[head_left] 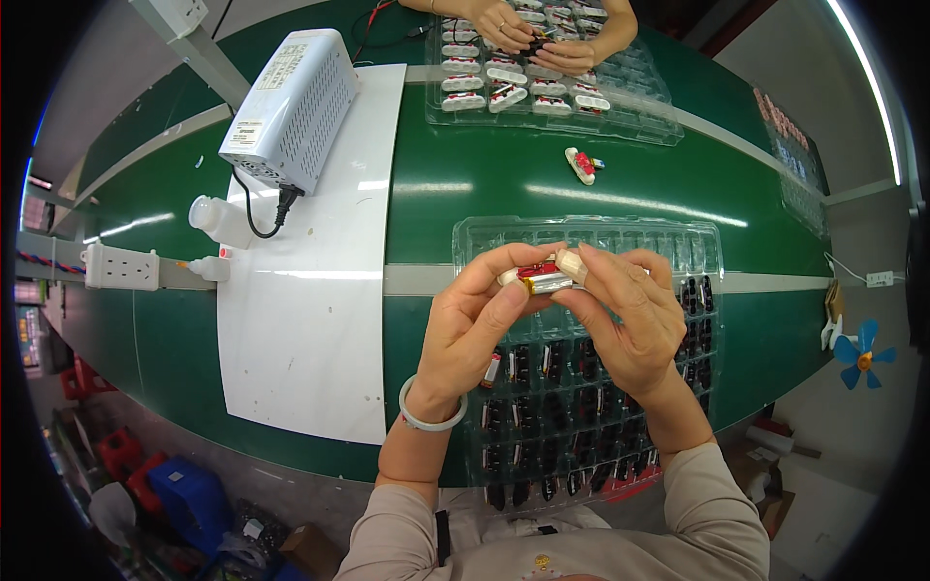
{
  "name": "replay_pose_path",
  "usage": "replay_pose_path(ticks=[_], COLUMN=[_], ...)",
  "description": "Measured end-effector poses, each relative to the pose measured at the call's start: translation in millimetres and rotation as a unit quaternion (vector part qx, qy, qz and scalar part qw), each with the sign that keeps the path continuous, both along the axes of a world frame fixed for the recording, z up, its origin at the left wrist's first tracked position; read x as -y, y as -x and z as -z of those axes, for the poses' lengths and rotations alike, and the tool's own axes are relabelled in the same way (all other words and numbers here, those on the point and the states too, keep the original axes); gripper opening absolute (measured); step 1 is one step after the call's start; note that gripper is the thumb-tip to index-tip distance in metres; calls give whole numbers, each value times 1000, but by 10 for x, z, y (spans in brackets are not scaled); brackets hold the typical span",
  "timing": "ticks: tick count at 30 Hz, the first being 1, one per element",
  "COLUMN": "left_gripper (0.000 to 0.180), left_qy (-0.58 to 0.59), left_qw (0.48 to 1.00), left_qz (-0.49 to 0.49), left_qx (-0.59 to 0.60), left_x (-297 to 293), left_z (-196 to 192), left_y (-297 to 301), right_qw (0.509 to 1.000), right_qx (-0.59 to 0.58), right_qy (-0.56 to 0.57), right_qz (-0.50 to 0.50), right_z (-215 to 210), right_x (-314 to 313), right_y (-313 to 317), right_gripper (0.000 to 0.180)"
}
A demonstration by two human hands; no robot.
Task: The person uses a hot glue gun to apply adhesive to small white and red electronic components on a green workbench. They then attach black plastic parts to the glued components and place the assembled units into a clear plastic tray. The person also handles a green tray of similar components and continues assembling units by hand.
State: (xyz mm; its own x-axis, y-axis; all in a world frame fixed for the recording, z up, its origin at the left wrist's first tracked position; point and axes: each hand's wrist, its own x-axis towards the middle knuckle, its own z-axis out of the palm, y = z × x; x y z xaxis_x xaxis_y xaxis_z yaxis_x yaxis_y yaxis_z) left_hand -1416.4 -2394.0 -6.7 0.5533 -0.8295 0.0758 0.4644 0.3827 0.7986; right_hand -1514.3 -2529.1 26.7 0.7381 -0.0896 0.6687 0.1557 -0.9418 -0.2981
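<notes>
Above a clear plastic tray (475, 237), I hold a small white casing with red wires and a silver battery cell (550, 283) between both hands. My left hand (473, 324) pinches its left end between thumb and fingers, and a pale bracelet circles that wrist. At the other end my right hand (628, 315) has its fingers closed round it. A pale tip (572, 264) shows there; whether it belongs to the casing or covers a finger I cannot tell. Rows of black parts (552, 407) fill the tray's nearer pockets. A loose cell (492, 368) lies at its left side.
Another white casing with red wires (583, 167) lies on the green table (426, 213). Across it, another person's hands (542, 44) work over a tray of white casings (463, 100). To the left stand a white power unit (291, 111), bottles (215, 218) and a socket strip (121, 268).
</notes>
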Motion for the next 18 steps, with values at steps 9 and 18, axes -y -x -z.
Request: replay_pose_path(ticks=[9, 18], left_gripper=[30, 30], left_qy=[-8, -11], left_qw=[999, 997], left_qz=[-38, -58], left_qx=[-36, -52], left_x=[37, 53], left_z=[74, 125], left_y=[34, 46], right_qw=[999, 998], right_qx=[20, 0], right_qy=[-29, 55], right_qz=[8, -19], right_z=[38, 22], right_x=[-25, 3], right_y=[-42, -61], right_gripper=[43, 40])
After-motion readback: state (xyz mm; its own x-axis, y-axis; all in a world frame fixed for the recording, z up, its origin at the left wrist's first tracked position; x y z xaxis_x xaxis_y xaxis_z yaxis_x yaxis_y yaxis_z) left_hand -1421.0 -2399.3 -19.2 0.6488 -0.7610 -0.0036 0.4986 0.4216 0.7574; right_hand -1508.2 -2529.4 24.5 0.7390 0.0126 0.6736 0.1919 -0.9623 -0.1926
